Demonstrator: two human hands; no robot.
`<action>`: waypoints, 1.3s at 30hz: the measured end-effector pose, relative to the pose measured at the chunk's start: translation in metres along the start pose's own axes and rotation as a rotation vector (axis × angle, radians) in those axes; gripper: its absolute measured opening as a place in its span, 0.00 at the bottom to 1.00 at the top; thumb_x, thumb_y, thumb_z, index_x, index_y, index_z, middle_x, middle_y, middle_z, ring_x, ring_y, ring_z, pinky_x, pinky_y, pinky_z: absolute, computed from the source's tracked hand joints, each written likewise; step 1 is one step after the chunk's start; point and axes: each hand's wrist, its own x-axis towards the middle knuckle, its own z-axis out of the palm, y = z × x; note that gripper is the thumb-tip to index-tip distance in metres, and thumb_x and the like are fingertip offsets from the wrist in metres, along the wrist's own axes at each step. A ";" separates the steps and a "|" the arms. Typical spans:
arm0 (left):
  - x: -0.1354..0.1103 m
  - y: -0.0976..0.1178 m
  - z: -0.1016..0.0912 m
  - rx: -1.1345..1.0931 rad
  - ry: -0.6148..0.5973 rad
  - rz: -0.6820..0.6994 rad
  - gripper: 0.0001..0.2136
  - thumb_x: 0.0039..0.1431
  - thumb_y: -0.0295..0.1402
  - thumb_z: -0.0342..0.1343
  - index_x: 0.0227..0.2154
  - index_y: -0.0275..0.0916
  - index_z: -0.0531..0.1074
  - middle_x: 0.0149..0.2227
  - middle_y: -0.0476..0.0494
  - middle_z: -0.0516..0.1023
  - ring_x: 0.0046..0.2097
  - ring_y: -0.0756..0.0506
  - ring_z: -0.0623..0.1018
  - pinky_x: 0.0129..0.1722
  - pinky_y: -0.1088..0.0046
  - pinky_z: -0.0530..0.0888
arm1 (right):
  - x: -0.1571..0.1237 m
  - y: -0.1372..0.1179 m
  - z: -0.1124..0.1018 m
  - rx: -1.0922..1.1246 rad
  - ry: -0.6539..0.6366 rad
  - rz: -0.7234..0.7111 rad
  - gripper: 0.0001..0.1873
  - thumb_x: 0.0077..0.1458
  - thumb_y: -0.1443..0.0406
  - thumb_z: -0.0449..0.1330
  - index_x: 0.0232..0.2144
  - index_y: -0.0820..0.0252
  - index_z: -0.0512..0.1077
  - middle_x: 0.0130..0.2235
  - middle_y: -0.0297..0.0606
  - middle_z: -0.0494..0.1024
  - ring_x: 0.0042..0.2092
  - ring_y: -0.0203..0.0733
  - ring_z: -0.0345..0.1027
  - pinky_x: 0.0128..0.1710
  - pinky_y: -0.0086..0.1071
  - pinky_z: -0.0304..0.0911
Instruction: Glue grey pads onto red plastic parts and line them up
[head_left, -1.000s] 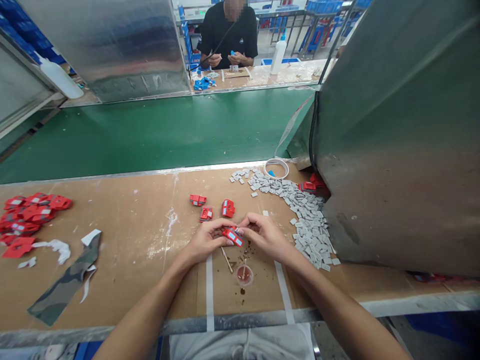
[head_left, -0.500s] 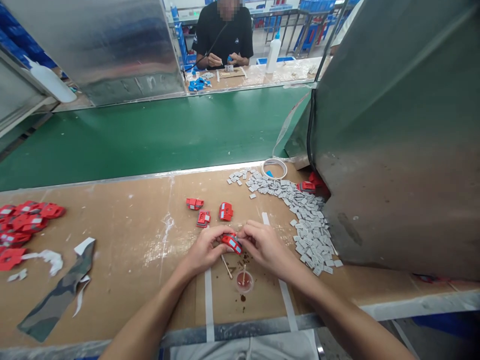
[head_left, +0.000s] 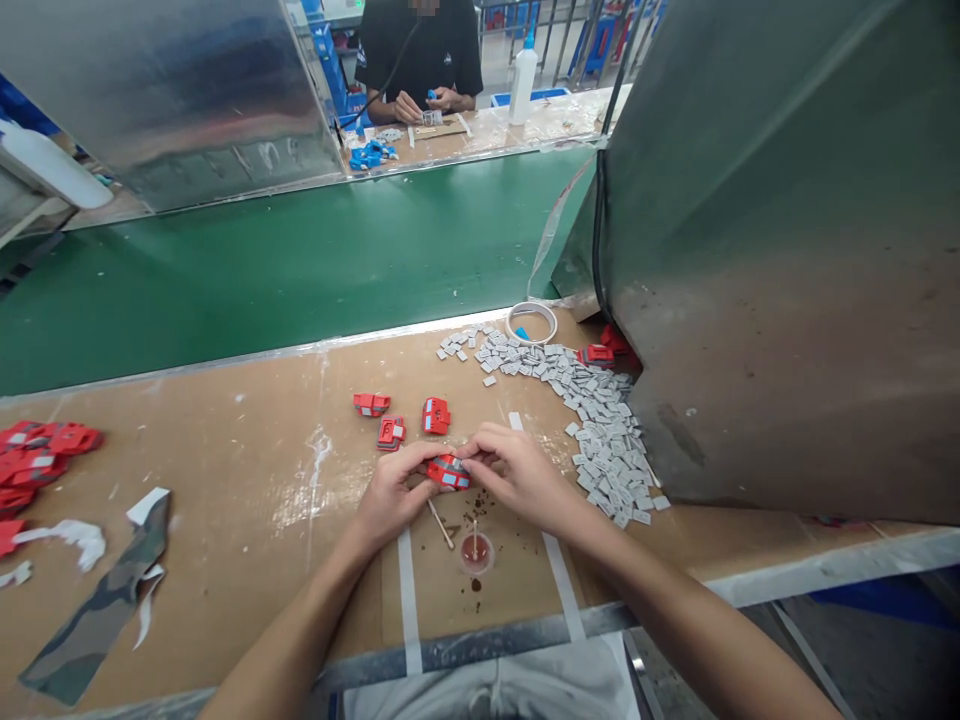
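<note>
A red toy-vehicle body [head_left: 450, 479] is held above the workbench [head_left: 232, 500], pinched between the left hand's [head_left: 391, 492] thumb and fingers. The right hand's [head_left: 521, 475] thumb and forefinger nearly meet at its right end; whether they grip anything is unclear. A cup [head_left: 489, 563] and cotton swab [head_left: 442, 526] lie closer to the near edge, grey tiles [head_left: 611, 445] toward the far right corner.

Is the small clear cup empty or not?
Not empty: reddish contents show inside the cup, with a stick in it; how full, I cannot tell.
</note>
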 end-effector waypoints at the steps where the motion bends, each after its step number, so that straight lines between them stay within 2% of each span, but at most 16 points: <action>1: 0.000 0.000 0.000 0.007 0.012 0.021 0.13 0.57 0.25 0.59 0.45 0.37 0.77 0.44 0.39 0.84 0.43 0.44 0.83 0.45 0.70 0.78 | 0.001 0.001 -0.001 0.047 -0.002 0.001 0.05 0.58 0.73 0.58 0.33 0.61 0.74 0.35 0.37 0.74 0.34 0.36 0.69 0.34 0.28 0.64; 4: 0.000 -0.002 -0.001 0.077 0.040 0.082 0.15 0.57 0.22 0.56 0.46 0.38 0.76 0.45 0.41 0.84 0.43 0.45 0.83 0.46 0.70 0.79 | 0.004 0.004 -0.001 0.175 -0.019 0.028 0.03 0.58 0.70 0.60 0.33 0.61 0.74 0.36 0.37 0.74 0.36 0.36 0.70 0.36 0.30 0.66; 7: -0.002 -0.004 -0.001 0.151 0.048 0.121 0.17 0.55 0.19 0.55 0.47 0.38 0.75 0.45 0.41 0.84 0.43 0.46 0.83 0.45 0.72 0.79 | 0.006 0.010 0.004 0.289 -0.035 0.106 0.04 0.57 0.67 0.60 0.34 0.62 0.75 0.37 0.38 0.73 0.35 0.36 0.69 0.35 0.30 0.65; 10: -0.003 -0.005 -0.003 0.209 0.037 0.153 0.16 0.57 0.20 0.56 0.48 0.37 0.75 0.44 0.41 0.84 0.41 0.46 0.83 0.43 0.73 0.80 | 0.006 0.015 0.009 0.375 -0.059 0.152 0.07 0.56 0.64 0.61 0.34 0.63 0.76 0.37 0.37 0.71 0.34 0.35 0.67 0.33 0.29 0.62; 13: -0.003 -0.005 -0.005 0.271 0.003 0.241 0.13 0.60 0.22 0.55 0.48 0.37 0.74 0.42 0.41 0.84 0.41 0.46 0.83 0.42 0.73 0.80 | 0.006 0.019 0.011 0.398 -0.089 0.155 0.09 0.55 0.61 0.63 0.30 0.63 0.75 0.34 0.35 0.69 0.32 0.33 0.63 0.31 0.28 0.58; 16: -0.005 -0.005 -0.006 0.368 -0.016 0.346 0.15 0.63 0.22 0.50 0.50 0.37 0.73 0.44 0.39 0.83 0.44 0.45 0.83 0.43 0.72 0.80 | 0.006 0.020 0.014 0.394 -0.109 0.182 0.12 0.55 0.59 0.63 0.27 0.63 0.74 0.33 0.33 0.68 0.30 0.32 0.60 0.28 0.27 0.54; 21: -0.010 -0.005 -0.006 0.521 0.005 0.429 0.17 0.63 0.21 0.47 0.51 0.37 0.73 0.44 0.37 0.82 0.42 0.45 0.83 0.41 0.72 0.80 | 0.004 0.022 0.017 0.423 -0.100 0.175 0.13 0.54 0.59 0.64 0.28 0.64 0.73 0.32 0.34 0.69 0.31 0.33 0.64 0.30 0.28 0.58; 24: -0.008 -0.002 -0.008 0.490 0.028 0.403 0.18 0.62 0.20 0.48 0.51 0.39 0.73 0.46 0.38 0.82 0.44 0.45 0.83 0.44 0.71 0.79 | 0.005 0.020 0.017 0.446 -0.056 0.107 0.13 0.55 0.57 0.65 0.31 0.63 0.74 0.36 0.36 0.70 0.33 0.34 0.66 0.33 0.29 0.63; 26: -0.005 0.001 -0.008 0.423 0.068 0.383 0.17 0.61 0.20 0.50 0.50 0.40 0.73 0.46 0.38 0.82 0.47 0.45 0.82 0.47 0.69 0.79 | 0.007 0.019 0.016 0.526 -0.035 0.083 0.15 0.54 0.56 0.66 0.36 0.61 0.74 0.39 0.37 0.72 0.37 0.36 0.69 0.38 0.31 0.67; 29: -0.003 0.004 -0.007 0.319 0.153 0.365 0.15 0.60 0.21 0.54 0.47 0.41 0.72 0.45 0.39 0.82 0.47 0.44 0.81 0.49 0.66 0.78 | 0.010 0.017 0.016 0.666 -0.103 0.111 0.23 0.52 0.53 0.68 0.45 0.60 0.72 0.42 0.40 0.76 0.43 0.39 0.73 0.46 0.35 0.69; 31: -0.003 0.004 -0.006 0.265 0.195 0.332 0.13 0.60 0.22 0.56 0.46 0.40 0.72 0.46 0.38 0.82 0.48 0.43 0.81 0.49 0.64 0.77 | 0.010 0.017 0.019 0.711 -0.159 0.115 0.25 0.52 0.52 0.68 0.47 0.60 0.72 0.44 0.42 0.78 0.45 0.41 0.74 0.50 0.38 0.69; 34: -0.002 0.007 -0.005 0.187 0.185 0.254 0.10 0.60 0.23 0.56 0.44 0.39 0.71 0.49 0.35 0.80 0.51 0.42 0.80 0.51 0.62 0.76 | 0.010 0.018 0.023 0.740 -0.130 0.108 0.25 0.51 0.52 0.69 0.46 0.60 0.72 0.44 0.42 0.79 0.44 0.42 0.75 0.49 0.39 0.70; 36: -0.001 0.011 -0.006 0.129 0.128 0.197 0.10 0.60 0.26 0.59 0.44 0.39 0.72 0.51 0.34 0.79 0.53 0.41 0.78 0.53 0.61 0.75 | 0.010 0.020 0.023 0.659 -0.060 0.114 0.24 0.50 0.53 0.69 0.45 0.60 0.73 0.41 0.41 0.80 0.41 0.41 0.75 0.45 0.37 0.71; 39: 0.001 0.016 -0.008 0.008 0.063 0.095 0.09 0.59 0.30 0.61 0.42 0.38 0.74 0.52 0.34 0.78 0.54 0.40 0.77 0.54 0.61 0.74 | 0.009 0.021 0.021 0.382 0.063 0.057 0.20 0.51 0.55 0.69 0.41 0.61 0.75 0.38 0.40 0.79 0.37 0.40 0.72 0.39 0.34 0.69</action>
